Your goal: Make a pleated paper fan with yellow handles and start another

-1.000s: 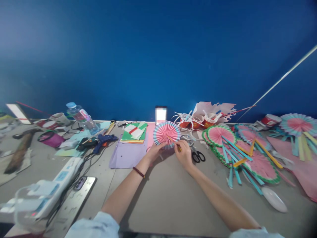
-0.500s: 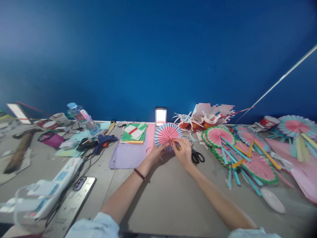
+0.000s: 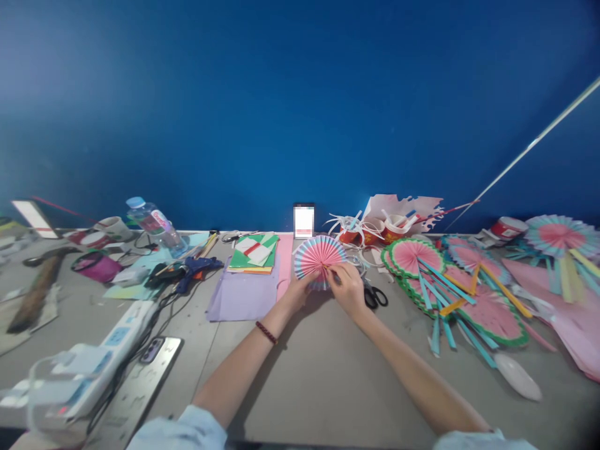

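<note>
A round pleated paper fan (image 3: 319,251), pink in the middle with a light blue edge, stands upright between my hands above the table. My left hand (image 3: 300,289) grips its lower left side, fingers partly hidden behind the pleats. The fingers of my right hand (image 3: 347,287) are pinched together at the fan's centre, where a small bit of yellow shows at the fingertips. Just right of that hand lie black-handled scissors (image 3: 375,297). Left of the fan, green, white and orange paper sheets (image 3: 255,251) rest on purple paper (image 3: 244,297).
Finished-looking watermelon paper fans (image 3: 417,257) with blue strips lie to the right, near a white spoon-shaped object (image 3: 518,377). Red paper cups (image 3: 372,232) stand at the back. On the left are a glue gun (image 3: 197,269), bottle (image 3: 157,224), hammer (image 3: 40,290), power strip (image 3: 115,340) and phone (image 3: 150,381).
The fan has shifted slightly right and down in my hands. Both hands keep their hold, with the right fingers still at its centre.
</note>
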Motion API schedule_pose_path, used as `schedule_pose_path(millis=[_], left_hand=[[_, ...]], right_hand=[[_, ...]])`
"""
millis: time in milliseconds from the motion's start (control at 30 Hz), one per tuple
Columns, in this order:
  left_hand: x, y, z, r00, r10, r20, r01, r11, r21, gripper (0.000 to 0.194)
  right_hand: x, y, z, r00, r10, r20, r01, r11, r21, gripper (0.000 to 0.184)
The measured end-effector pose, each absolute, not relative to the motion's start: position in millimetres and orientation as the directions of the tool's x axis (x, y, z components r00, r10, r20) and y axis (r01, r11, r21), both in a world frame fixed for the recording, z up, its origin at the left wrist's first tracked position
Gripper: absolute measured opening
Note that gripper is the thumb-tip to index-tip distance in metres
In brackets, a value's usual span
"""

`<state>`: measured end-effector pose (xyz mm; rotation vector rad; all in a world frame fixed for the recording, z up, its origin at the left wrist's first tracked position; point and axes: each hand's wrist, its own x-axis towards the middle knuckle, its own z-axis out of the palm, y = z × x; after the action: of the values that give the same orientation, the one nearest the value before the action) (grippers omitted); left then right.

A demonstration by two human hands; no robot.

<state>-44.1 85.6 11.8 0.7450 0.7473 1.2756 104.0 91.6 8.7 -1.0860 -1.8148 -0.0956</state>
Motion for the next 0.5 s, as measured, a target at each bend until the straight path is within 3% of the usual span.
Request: schedule_pose_path(millis=[300,500], left_hand=[[-38.7,82.9,13.1,0.125,0.987,-0.099,-0.509,0.149,0.847,0.032],[-38.8,81.2,12.0,0.121,0.985,-0.126,-0.489,0.169,0.856,0.029]], right_hand=[[103.5,89.1,14.9,-0.082,0.656,0.750,0.668,0.595,-0.447,0.017],[104.8,90.5,12.7,-0.107,0.641,0.760,0.678,0.606,-0.415,0.017]])
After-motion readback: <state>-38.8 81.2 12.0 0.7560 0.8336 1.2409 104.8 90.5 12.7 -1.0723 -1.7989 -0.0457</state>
